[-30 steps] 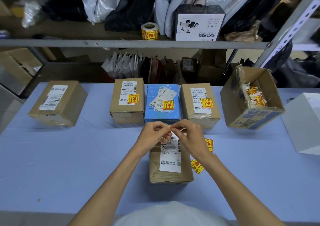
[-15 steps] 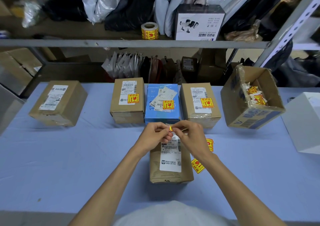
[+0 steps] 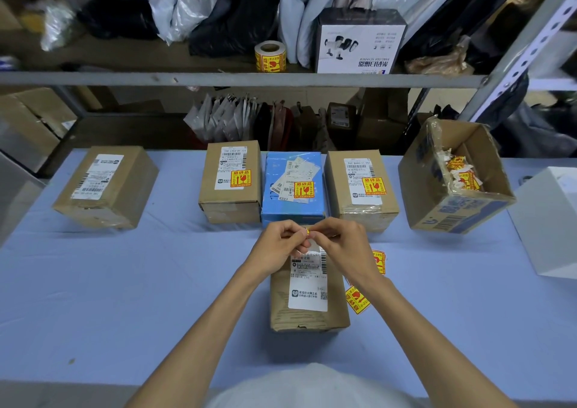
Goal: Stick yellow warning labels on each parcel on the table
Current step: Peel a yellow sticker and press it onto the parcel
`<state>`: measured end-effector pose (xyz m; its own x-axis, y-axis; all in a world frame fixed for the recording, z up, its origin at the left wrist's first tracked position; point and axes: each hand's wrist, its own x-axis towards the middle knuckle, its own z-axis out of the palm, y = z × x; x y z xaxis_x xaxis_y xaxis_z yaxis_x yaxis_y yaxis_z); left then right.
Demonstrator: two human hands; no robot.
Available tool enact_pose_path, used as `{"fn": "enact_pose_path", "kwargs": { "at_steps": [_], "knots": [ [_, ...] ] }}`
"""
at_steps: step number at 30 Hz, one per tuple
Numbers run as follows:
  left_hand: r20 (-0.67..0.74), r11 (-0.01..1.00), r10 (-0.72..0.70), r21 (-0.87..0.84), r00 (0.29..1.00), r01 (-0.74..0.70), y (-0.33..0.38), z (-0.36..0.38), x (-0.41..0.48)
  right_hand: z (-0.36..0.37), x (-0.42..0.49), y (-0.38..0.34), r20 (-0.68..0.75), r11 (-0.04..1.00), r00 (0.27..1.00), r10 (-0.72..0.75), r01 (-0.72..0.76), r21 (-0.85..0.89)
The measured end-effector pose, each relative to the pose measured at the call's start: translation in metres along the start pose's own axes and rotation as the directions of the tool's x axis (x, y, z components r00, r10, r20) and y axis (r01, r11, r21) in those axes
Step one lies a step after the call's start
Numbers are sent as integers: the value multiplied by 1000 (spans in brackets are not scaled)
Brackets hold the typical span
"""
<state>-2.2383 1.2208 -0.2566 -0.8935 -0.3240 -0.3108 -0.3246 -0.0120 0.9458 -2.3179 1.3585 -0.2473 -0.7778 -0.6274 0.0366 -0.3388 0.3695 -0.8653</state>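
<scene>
My left hand (image 3: 281,246) and right hand (image 3: 342,245) each pinch the yellow label (image 3: 308,231) in a tight grip, apparently peeling it; next, press it flat onto the parcel (image 3: 307,317) beneath.

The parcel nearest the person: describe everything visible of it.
A brown cardboard parcel lies flat on the blue-covered table, lengthwise away from the person. A white shipping label with barcode and print covers much of its top; no yellow sticker shows. Its near edge looks creased. The left hand and right hand hide its far end; contact is unclear. Loose yellow labels lie right of it.
</scene>
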Motion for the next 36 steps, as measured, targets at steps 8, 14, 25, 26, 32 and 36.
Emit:
{"fn": "enact_pose_path", "kwargs": {
  "at_steps": [8,14,25,26,32,36],
  "knots": [
    [10,1000,25,-2,1000,-25,2,0,-1,1,0,2,-10,999,1000,21,-21,29],
    [10,999,32,24,999,-32,-1,0,1,1,1,1,-3,999,1000,31,-31,34],
    [-4,992,82,101,997,-81,-1,2,-1,0,2,1,11,995,998,69,-70,68],
    [-15,992,82,101,996,-80,-1,3,-1,0,1,0,2,993,997,80,-80,86],
    [-54,1000,21,7,998,-21,-3,6,0,5,-2,-1,-32,980,993,113,-106,170],
    [-79,999,49,11,996,-48,-4,8,-1,8,-3,-1,3,984,996,94,-93,155]
  ]
}}
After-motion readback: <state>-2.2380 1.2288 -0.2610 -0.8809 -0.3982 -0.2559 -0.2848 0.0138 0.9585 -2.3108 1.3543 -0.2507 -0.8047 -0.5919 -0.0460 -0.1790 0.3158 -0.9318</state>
